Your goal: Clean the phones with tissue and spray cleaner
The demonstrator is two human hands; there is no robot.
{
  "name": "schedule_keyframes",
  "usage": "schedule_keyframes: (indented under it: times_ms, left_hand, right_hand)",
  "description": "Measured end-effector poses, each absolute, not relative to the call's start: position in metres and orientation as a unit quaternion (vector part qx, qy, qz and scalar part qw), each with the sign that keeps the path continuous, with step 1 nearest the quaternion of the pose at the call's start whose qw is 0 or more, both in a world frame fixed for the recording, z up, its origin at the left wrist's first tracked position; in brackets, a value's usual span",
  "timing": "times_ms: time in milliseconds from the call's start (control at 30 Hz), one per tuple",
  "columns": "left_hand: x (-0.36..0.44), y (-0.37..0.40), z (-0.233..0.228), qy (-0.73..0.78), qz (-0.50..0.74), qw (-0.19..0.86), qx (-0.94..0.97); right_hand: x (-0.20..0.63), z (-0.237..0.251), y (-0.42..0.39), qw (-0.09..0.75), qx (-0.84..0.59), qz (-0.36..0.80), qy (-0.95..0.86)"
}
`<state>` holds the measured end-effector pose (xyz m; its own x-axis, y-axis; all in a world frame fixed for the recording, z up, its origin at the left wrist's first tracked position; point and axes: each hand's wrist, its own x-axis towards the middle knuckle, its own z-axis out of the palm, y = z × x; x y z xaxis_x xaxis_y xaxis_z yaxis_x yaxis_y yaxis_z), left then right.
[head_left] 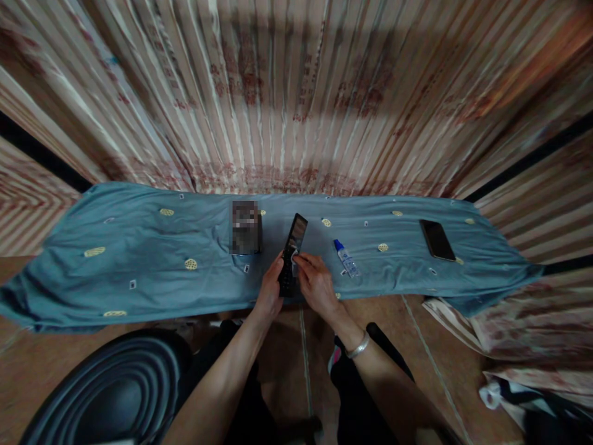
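Observation:
An open black flip phone (pixel 288 272) is tilted upward over the front of the table, its screen half above the keypad. My left hand (pixel 271 285) grips its lower left side, thumb along the edge. Fingers of my right hand (pixel 319 281) are pinched at the phone's hinge area around a small white piece (pixel 294 254), which looks like cloth or tissue. Just right of that hand lies a clear bottle (pixel 348 261) with a blue cap and blue print. A dark box (pixel 245 232), blurred on its face, stands left of the phone.
A teal patterned cloth (pixel 152 247) covers the long table. Toward its right end lies a black smartphone (pixel 437 240). Striped curtains (pixel 278 123) hang behind and at the sides. Below left is a black round ridged seat (pixel 115 395); bundled fabric (pixel 532 395) lies on the floor at right.

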<state>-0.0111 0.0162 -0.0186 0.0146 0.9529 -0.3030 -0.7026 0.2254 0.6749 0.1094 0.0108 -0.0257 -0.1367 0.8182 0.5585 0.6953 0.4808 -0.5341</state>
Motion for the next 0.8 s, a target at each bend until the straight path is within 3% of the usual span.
schedule_keyframes:
  times_ms: [433, 800]
  left_hand:
    - [0.002, 0.016, -0.027, 0.417, 0.611, 0.644, 0.197]
    - [-0.013, 0.022, -0.017, 0.401, 0.601, 0.68, 0.123]
  right_hand:
    - [0.106, -0.023, 0.017, 0.444, -0.492, 0.099, -0.742]
    - [0.09, -0.016, 0.0, 0.404, -0.445, 0.121, -0.79]
